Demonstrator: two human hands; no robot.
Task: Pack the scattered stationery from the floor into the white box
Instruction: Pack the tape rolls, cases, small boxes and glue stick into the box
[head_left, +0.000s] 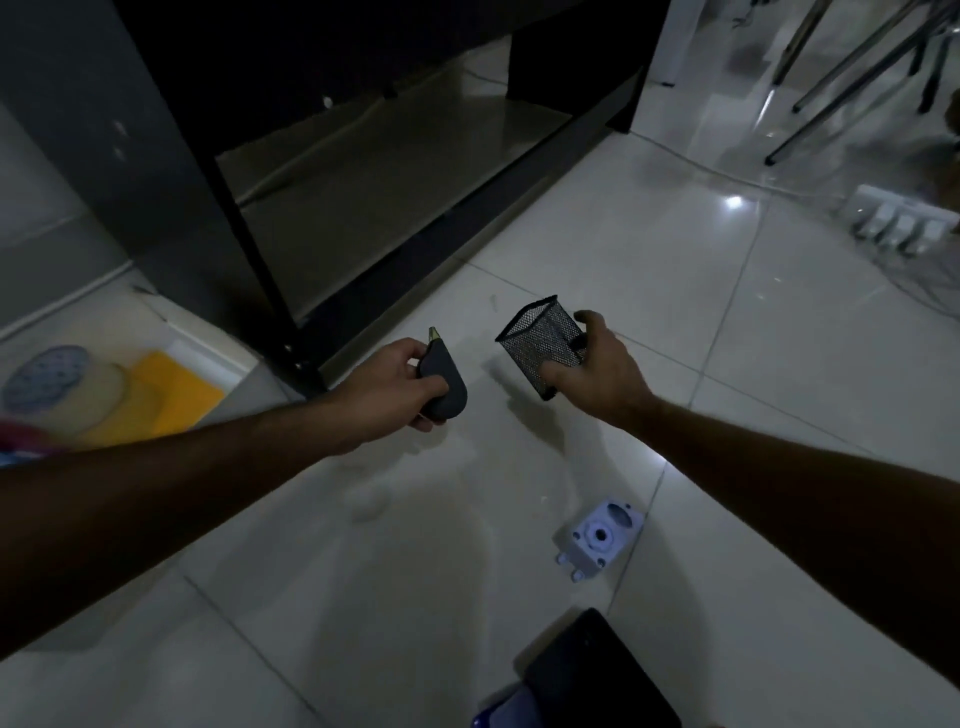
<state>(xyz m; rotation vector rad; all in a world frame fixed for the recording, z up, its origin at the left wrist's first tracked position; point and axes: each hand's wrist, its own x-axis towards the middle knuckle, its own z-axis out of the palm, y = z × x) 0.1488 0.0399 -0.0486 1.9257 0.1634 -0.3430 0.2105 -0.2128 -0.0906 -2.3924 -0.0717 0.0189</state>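
the left hand (392, 384) grips a dark teardrop-shaped dispenser (443, 382), fingers and thumb curled round its body, with a small yellowish tip poking out at the far end; it is held above the pale tiled floor (597, 249). the right hand (597, 364) grasps a black mesh pen cup (543, 343), thumb on the far side and fingers wrapped across the near side, the cup tilted so its open mouth faces up and to the left, also off the floor. the two held things are near each other but apart. at the left edge sits the white box (208, 348), only partly in view, holding a yellow sheet (171, 389) and rolls of tape (67, 387), blurred. on the floor between the forearms, nearer the right one, lies a small white plastic part with round holes (597, 538). at the bottom edge a black flat object (597, 675) lies with something blue (501, 712) beside it; what these are cannot be told. a dark shelf unit (363, 171) stands beyond the hands, and a white power strip (904, 223) lies far right near chair legs (857, 67).
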